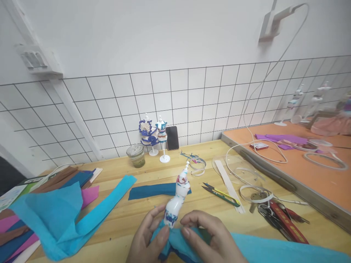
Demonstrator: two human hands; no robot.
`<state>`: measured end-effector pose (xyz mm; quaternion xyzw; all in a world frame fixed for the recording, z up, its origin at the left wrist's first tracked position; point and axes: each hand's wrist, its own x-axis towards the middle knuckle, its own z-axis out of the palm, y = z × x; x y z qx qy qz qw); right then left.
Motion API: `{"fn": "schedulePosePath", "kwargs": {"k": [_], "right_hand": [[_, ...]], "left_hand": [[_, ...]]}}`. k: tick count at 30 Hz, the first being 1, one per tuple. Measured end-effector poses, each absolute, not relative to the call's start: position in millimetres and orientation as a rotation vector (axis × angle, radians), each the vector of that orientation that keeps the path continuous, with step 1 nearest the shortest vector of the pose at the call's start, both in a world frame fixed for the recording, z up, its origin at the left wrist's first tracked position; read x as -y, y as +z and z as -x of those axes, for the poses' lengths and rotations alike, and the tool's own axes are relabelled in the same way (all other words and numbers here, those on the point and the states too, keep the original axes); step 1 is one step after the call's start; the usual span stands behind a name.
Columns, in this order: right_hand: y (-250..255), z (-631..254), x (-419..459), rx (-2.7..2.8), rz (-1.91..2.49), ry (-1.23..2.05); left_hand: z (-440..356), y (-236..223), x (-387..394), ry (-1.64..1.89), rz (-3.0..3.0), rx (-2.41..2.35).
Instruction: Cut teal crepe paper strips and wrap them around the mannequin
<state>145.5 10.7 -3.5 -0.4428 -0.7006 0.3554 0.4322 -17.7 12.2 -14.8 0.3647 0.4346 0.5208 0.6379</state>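
Observation:
My left hand (148, 237) and my right hand (211, 237) are at the bottom centre, both closed around light blue crepe paper (260, 248) gathered at the base of a small white mannequin figurine (178, 199). The figurine tilts away from me with blue and red marks on it. The fingers of both hands pinch the paper against the figurine's lower part. A dark blue paper strip (150, 190) lies flat on the wooden table (123, 219) just behind it.
Sheets of light blue, pink and brown paper (55, 215) are piled at left. Thread snips (221, 193), keys with a red tag (276, 215), tape rolls, a glass jar (136, 155), a phone (172, 137) and two dressed mannequins (155, 137) stand near the tiled wall. An orange table (315, 171) is at right.

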Motion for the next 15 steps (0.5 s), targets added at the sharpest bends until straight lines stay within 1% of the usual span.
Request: {"fn": "schedulePosePath", "kwargs": {"k": [5, 10, 15], "right_hand": [[-1.8, -148.3, -12.1, 1.917, 1.109, 0.809], [-0.4, -152.2, -13.3, 2.045, 1.173, 0.641], [1.8, -156.0, -11.8, 2.085, 1.16, 0.615]], "left_hand": [[22.1, -16.6, -15.6, 1.199, -0.807, -1.002], [20.3, -7.4, -14.2, 1.273, -0.877, -1.137], [15.3, 2.1, -12.2, 1.345, -0.957, -1.249]]}}
